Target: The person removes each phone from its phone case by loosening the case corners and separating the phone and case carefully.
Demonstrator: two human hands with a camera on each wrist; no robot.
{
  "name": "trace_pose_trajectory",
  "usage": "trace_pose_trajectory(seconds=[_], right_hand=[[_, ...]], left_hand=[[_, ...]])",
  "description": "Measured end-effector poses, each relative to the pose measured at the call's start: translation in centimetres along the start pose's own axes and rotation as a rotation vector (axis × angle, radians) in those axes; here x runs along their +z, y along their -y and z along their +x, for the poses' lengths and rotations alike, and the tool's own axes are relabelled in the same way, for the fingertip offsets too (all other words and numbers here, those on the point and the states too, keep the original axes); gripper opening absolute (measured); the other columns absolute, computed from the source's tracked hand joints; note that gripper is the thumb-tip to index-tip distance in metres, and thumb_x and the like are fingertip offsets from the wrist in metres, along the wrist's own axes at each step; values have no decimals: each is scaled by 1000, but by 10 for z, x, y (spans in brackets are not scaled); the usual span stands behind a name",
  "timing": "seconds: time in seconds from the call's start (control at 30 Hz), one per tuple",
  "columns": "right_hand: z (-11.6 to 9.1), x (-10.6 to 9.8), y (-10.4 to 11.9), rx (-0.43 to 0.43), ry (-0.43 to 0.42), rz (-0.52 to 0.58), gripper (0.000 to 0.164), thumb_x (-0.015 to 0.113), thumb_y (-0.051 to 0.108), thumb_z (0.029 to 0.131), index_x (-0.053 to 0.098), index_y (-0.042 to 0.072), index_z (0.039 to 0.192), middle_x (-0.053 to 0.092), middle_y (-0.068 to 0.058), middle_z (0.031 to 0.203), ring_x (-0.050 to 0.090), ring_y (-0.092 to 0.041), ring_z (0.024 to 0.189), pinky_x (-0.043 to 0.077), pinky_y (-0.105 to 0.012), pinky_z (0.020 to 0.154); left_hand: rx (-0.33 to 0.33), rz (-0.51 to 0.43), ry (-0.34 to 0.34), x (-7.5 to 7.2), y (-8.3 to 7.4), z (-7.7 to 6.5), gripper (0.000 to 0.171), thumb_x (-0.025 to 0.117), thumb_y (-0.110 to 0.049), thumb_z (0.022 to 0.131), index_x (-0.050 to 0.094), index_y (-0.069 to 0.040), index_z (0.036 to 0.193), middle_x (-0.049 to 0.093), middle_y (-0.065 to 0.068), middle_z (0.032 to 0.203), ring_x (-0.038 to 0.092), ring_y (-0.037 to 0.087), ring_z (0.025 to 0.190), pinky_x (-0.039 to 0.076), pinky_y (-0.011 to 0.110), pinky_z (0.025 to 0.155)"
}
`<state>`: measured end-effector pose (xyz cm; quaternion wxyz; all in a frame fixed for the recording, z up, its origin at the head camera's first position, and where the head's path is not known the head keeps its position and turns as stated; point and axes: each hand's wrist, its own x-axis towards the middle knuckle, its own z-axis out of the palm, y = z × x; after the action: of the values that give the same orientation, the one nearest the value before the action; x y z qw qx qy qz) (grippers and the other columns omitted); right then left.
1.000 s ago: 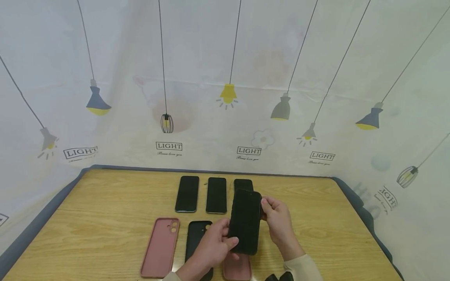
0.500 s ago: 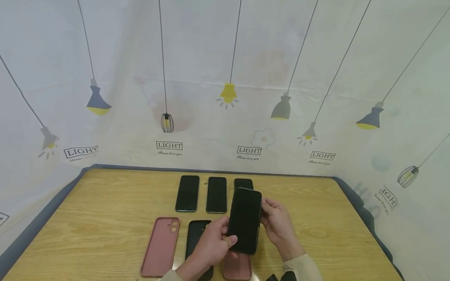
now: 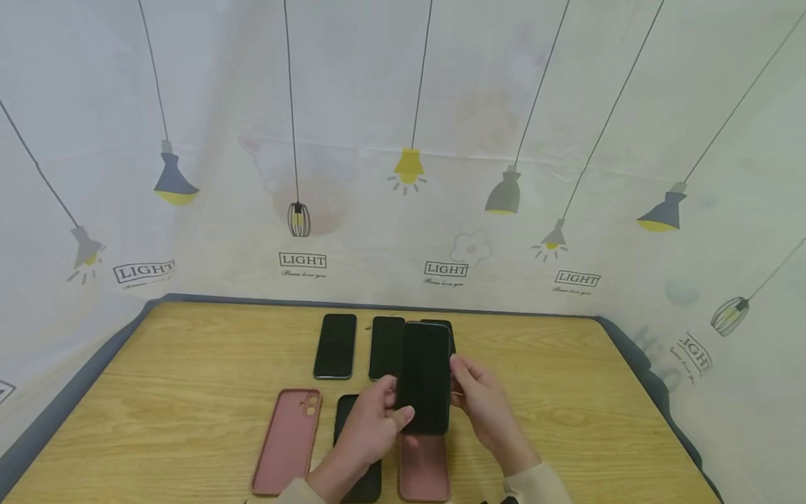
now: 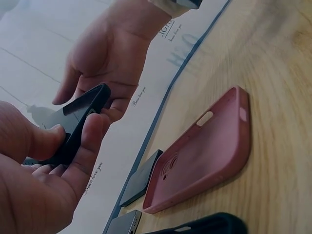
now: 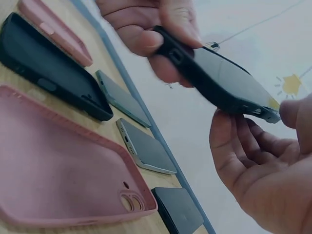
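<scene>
A smartphone with a dark screen, in a black phone case, is held above the table. At its far corner in the right wrist view, a phone edge stands out from the case. My left hand grips the lower left side, thumb over the front edge. My right hand pinches the right edge, with fingers behind it, partly hidden. Below lies a pink phone case, partly covered by the held phone. Left of it are a black phone case, partly behind my left forearm, and another pink phone case.
Toward the back of the wooden table lie a left phone, a middle phone and a right phone, the last mostly hidden by the held one. A lamp-printed white curtain surrounds the table.
Both hands have moved the cased smartphone a little away from me and to the left. It stands straighter now and covers part of the middle phone.
</scene>
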<state>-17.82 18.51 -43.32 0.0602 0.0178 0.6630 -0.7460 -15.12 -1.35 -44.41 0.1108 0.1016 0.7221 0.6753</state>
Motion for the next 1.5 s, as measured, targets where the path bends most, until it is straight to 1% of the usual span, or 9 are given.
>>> trace_pose_trajectory(seconds=[0.2,0.33,0.43,0.53,0.67,0.83,0.97,1.13,1.5], right_hand=[[-9,1,-2,-12,69,-148,33,55,25,109,64,-5,100,61,-2,80,60,-14,74,54,-27,68],[-14,1,-4,-10,126,-200,36,58,24,108,62,-12,102,61,-2,78,62,-13,70,57,-29,69],[-17,2,-5,-12,162,-199,37,60,21,106,60,-16,108,62,-3,77,65,-13,67,58,-29,70],[-20,5,-7,-2,166,-173,38,62,20,105,59,-17,111,63,-3,78,65,-12,65,58,-29,70],[-22,11,-11,-12,125,-129,38,63,18,105,58,-19,110,66,-5,79,65,-12,64,58,-27,68],[-23,19,-15,-46,36,-91,34,61,15,105,62,-19,109,67,-7,79,63,-11,61,57,-25,62],[-23,25,-16,-59,-48,-51,31,60,12,105,66,-19,107,66,-7,74,61,-12,60,54,-23,59],[-24,30,-19,-57,-127,16,29,61,11,104,69,-17,103,64,-3,71,58,-12,63,51,-23,60],[-22,30,-22,31,-82,279,30,53,12,108,70,9,84,59,-1,68,55,-11,57,46,-21,55]], left_hand=[[21,-84,-48,-2,-2,0,17,62,7,98,54,7,113,70,15,90,71,38,65,61,49,64],[31,-88,-100,-3,-3,0,16,63,7,98,56,6,112,74,19,96,70,27,61,59,44,60],[24,-64,-121,-4,-4,1,16,63,4,98,57,5,113,70,12,86,62,16,56,54,33,53],[14,-13,-141,-5,-5,1,17,64,1,99,58,3,115,61,6,77,48,12,53,42,25,49],[14,17,-162,-6,-6,2,24,64,0,99,60,1,123,69,9,87,45,13,56,34,24,50],[37,-5,-174,-4,-5,2,27,64,3,98,60,4,125,74,17,101,56,16,63,41,25,55],[53,-20,-186,-2,-5,1,27,64,5,98,60,5,124,75,22,110,70,23,82,50,27,66],[38,-19,-186,-2,-5,0,26,62,6,98,60,5,124,74,21,111,72,24,87,53,28,71],[53,-57,-184,1,-5,0,24,59,7,100,59,6,124,74,23,111,73,25,93,55,28,73]])
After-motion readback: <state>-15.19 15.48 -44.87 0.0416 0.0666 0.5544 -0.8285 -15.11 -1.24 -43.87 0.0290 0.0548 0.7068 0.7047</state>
